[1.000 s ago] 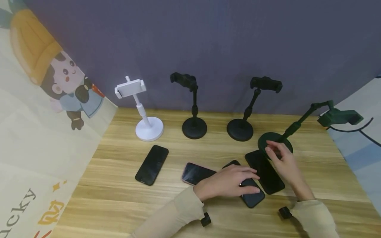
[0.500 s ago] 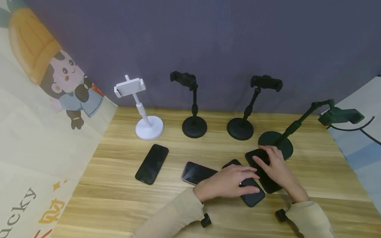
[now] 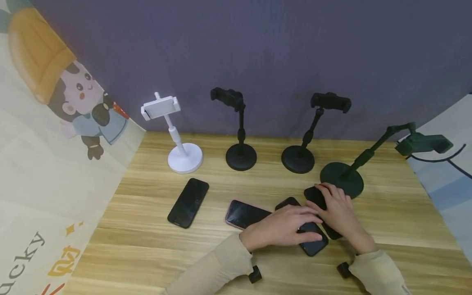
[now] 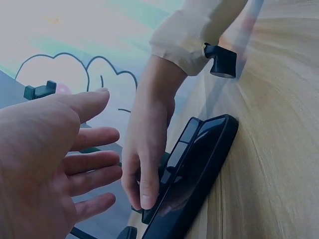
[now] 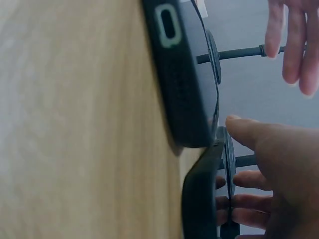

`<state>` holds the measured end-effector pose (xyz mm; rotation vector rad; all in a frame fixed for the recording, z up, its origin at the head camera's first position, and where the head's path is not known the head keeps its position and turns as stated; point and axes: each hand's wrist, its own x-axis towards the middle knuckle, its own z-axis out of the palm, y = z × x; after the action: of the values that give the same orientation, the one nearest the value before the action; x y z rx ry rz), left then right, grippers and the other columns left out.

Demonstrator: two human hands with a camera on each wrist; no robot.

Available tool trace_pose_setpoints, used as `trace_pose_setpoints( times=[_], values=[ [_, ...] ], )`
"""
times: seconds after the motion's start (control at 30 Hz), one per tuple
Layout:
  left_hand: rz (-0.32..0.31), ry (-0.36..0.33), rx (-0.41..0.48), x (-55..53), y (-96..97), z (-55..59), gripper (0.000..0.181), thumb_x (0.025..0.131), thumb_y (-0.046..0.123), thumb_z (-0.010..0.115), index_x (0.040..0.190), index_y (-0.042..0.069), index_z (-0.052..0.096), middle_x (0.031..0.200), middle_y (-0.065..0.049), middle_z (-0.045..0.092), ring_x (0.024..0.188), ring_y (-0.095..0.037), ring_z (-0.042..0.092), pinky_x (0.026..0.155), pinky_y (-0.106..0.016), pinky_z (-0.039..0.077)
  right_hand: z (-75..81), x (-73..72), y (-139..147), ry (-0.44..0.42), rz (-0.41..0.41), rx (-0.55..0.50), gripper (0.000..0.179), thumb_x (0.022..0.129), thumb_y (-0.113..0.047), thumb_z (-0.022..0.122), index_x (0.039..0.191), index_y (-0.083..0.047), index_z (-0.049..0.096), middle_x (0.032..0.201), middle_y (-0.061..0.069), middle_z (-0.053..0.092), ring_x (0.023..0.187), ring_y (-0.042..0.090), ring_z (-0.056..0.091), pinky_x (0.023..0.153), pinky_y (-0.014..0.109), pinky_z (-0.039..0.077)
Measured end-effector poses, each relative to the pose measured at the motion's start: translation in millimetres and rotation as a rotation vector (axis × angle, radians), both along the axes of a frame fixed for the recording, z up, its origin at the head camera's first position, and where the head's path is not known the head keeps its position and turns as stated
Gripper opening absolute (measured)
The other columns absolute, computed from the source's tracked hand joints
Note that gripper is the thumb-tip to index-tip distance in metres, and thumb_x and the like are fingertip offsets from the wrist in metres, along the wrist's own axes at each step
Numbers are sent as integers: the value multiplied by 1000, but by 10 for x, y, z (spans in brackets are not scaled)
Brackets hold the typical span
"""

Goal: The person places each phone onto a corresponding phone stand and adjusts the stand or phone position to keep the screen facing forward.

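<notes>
One black phone (image 3: 314, 246) lay right of centre in the lower half of my head view, partly covered by the left hand (image 3: 284, 225), whose fingers I saw extended and loose, holding nothing. Just beside it, the right hand (image 3: 337, 209) hung over the rightmost phone (image 3: 318, 196), fingers softly bent and released; the right wrist feed showed me their reflection in a dark screen, though I could not tell whether any fingertip touched it. A pink-edged phone (image 3: 246, 215) lay near lower centre, and a lone phone (image 3: 188, 203) lay farther left on the wooden table (image 3: 140, 246). Above them in the frame, from left to right, I counted a white stand (image 3: 185, 159), a black stand (image 3: 241, 159), a second black stand (image 3: 298, 160) and a dark green stand (image 3: 348, 182).
</notes>
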<state>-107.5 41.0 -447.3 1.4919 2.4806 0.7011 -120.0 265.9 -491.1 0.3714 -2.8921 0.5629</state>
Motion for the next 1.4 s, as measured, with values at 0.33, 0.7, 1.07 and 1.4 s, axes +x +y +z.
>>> trace_pose_setpoints(
  times=[0.33, 0.7, 1.07, 1.4],
  values=[
    [-15, 13, 41, -10, -19, -21, 45, 106, 45, 56, 140, 17, 65, 151, 1, 55, 141, -9, 48, 118, -21, 33, -48, 25, -50, 69, 13, 14, 71, 84, -22, 87, 139, 8, 53, 135, 36, 45, 114, 55, 45, 83, 70, 44],
    [25, 61, 94, -38, -38, -37, 41, 105, 41, 60, 135, 14, 68, 144, -1, 61, 128, -8, 59, 109, -15, 41, 67, -43, -139, -105, -19, 50, 77, 82, -15, 87, 142, 10, 46, 123, 45, 46, 108, 61, 49, 87, 69, 46],
    [181, 44, 136, -17, -32, -76, 35, 106, 42, 58, 128, 18, 71, 137, 2, 65, 120, -7, 64, 101, -15, 47, 64, -53, -141, -23, -56, 18, 75, 80, -22, 89, 138, 11, 53, 118, 45, 53, 102, 62, 54, 82, 70, 49],
    [220, -22, 172, -28, -64, -93, 37, 106, 40, 59, 131, 15, 70, 138, 0, 65, 124, -9, 63, 102, -17, 48, 137, -23, -109, 4, -51, -94, 82, 82, -20, 88, 143, 13, 45, 125, 45, 43, 91, 59, 60, 74, 70, 52]
  ],
)
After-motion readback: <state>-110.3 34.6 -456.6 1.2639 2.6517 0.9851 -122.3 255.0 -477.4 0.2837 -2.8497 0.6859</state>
